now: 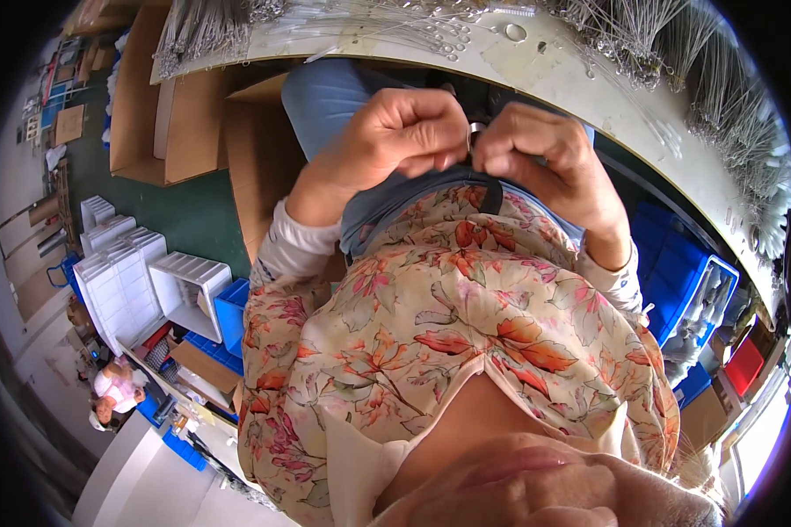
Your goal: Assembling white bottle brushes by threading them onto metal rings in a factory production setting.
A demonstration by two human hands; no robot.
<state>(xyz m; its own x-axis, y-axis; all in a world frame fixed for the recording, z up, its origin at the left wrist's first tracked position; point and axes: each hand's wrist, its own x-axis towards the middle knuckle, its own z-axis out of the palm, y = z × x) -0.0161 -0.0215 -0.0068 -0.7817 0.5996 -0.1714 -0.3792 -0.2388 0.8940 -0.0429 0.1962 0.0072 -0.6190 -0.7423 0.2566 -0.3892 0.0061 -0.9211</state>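
Observation:
Close together over my lap, both hands are closed in a pinch. Between their fingertips shows a small shiny metal band (pixel 476 129), mostly hidden by the fingers. My left hand (pixel 410 132) grips it from the left, with thumb against curled index finger. From the right side, my right hand (pixel 540 149) pinches it too, its fingers bent. Just beyond the hands runs the pale workbench (pixel 580 92), where thin wires with looped ends (pixel 435 37) lie spread out. A loose metal ring (pixel 515 32) rests near them.
Bundles of thin wire (pixel 620 31) heap along the bench's far and right sides. Open cardboard boxes (pixel 198 132) stand at the left. White crates (pixel 189 285) sit lower left, a blue bin (pixel 677 272) at right. Another person (pixel 117 386) is far off, lower left.

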